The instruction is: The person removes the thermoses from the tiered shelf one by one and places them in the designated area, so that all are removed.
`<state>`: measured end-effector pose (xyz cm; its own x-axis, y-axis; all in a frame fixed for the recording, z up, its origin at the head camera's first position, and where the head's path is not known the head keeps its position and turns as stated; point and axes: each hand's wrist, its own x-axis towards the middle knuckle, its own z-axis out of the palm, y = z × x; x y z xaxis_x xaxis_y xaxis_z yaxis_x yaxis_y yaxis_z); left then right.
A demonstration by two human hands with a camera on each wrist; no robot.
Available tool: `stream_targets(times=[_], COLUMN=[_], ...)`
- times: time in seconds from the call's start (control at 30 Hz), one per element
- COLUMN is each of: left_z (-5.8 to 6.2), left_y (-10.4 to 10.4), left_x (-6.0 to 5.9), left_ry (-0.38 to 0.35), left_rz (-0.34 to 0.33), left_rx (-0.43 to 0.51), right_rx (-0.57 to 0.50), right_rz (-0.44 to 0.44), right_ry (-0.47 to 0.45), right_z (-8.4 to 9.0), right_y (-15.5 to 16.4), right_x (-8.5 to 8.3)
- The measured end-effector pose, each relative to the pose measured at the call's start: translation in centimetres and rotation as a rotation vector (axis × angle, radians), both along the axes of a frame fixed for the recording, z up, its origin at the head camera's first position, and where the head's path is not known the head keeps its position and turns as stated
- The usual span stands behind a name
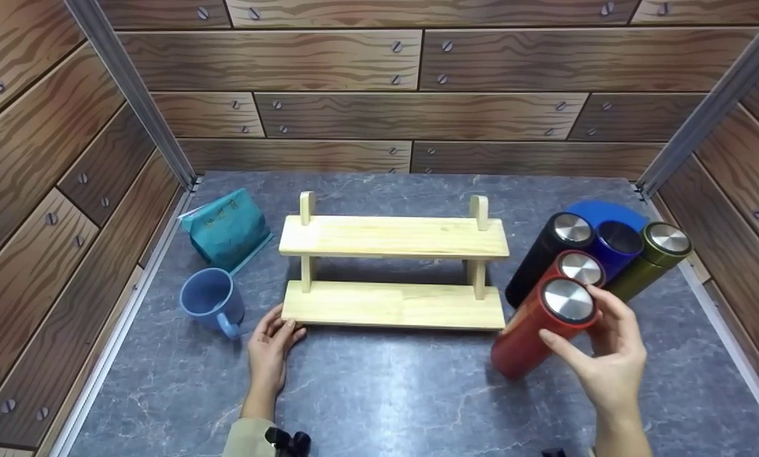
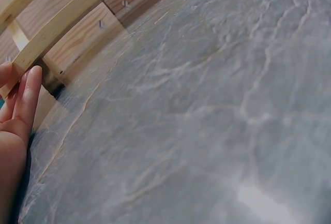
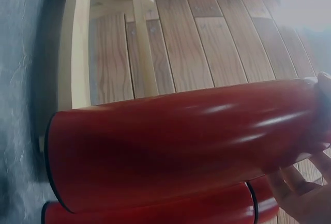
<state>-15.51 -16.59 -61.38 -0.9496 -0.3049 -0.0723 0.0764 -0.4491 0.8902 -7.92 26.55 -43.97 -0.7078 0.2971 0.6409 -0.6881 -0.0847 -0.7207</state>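
My right hand [image 1: 614, 365] grips a red thermos bottle [image 1: 525, 343] near its steel-topped lid, thumb on one side and fingers on the other. In the right wrist view the held bottle [image 3: 181, 141] slants across, its base overlapping the end of the wooden shelf. A second red bottle [image 1: 579, 268] stands right behind it. At the front left corner of the two-tier wooden shelf [image 1: 392, 304], my left hand [image 1: 270, 349] pinches the lower board, thumb on top. The left wrist view shows its fingers [image 2: 28, 97] against the board's edge.
Behind the red bottles stand a black bottle [image 1: 541, 260], a blue bottle [image 1: 617, 241] and an olive green bottle [image 1: 649, 263]. A blue round object [image 1: 608, 211] lies at the back right. On the left are a blue mug [image 1: 211, 298] and a teal pouch [image 1: 227, 228]. Wood-patterned walls enclose the table.
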Motion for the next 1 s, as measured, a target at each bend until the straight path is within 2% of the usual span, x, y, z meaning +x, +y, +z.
stream_targets(times=[0.27,0.57,0.8,1.0], left_z=[0.2,-0.1,-0.1,0.0], left_y=[0.0,-0.1,-0.1,0.0], left_x=[0.0,0.1,0.1,0.0], left_ry=[0.007,-0.026,-0.006,-0.001], left_rz=[-0.015,-0.006,-0.004,-0.007], left_rx=[0.007,-0.009,0.008,0.012], right_rx=[-0.074,-0.144,-0.167,-0.148], right_rz=[-0.034,-0.135,-0.250,-0.335], right_ry=[0.031,0.021,0.002,-0.047], right_z=[-0.7,-0.6,-0.6,-1.0], right_y=[2.0,3.7,4.8,5.9], right_x=[1.2,1.9,1.7,0.8])
